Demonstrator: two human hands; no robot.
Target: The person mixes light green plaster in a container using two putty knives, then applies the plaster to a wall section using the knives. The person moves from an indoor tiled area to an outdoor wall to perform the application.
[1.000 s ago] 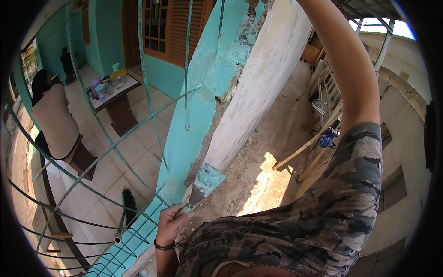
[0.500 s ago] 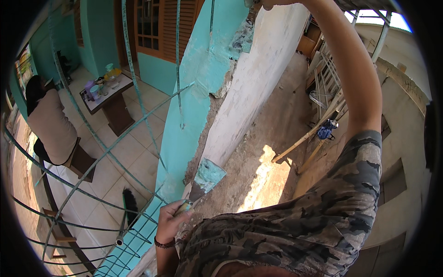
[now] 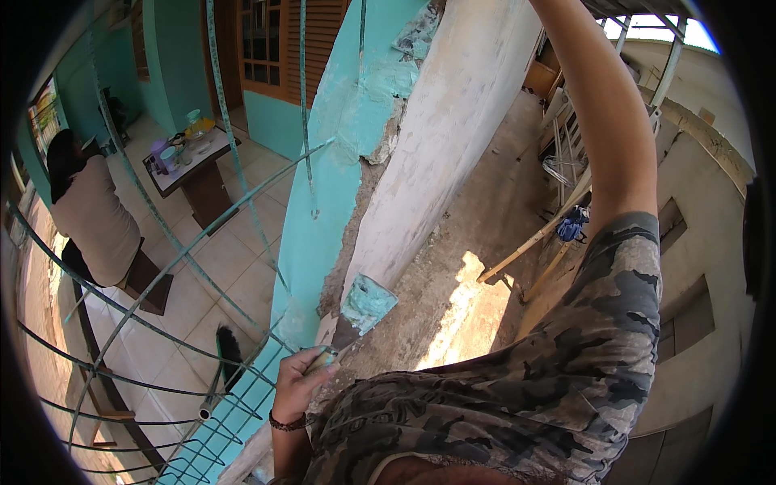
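My left hand (image 3: pixel 297 386) sits at about seven o'clock, its fingers (image 3: pixel 311 365) curled tight around the handle of a scraper (image 3: pixel 356 315). The scraper's broad blade, smeared with turquoise paint, points up toward one o'clock and lies against the edge of the wall (image 3: pixel 420 162), just where the turquoise coat gives way to bare, crumbling plaster. A dark bracelet (image 3: pixel 287 423) circles that wrist. My right arm (image 3: pixel 606 121), in a camouflage sleeve, reaches up toward twelve o'clock; the hand passes out of view, so I cannot tell how its fingers stand. Off at nine o'clock, well apart, a person (image 3: pixel 93 210) sits near a small surface (image 3: pixel 190 158) carrying cups and containers.
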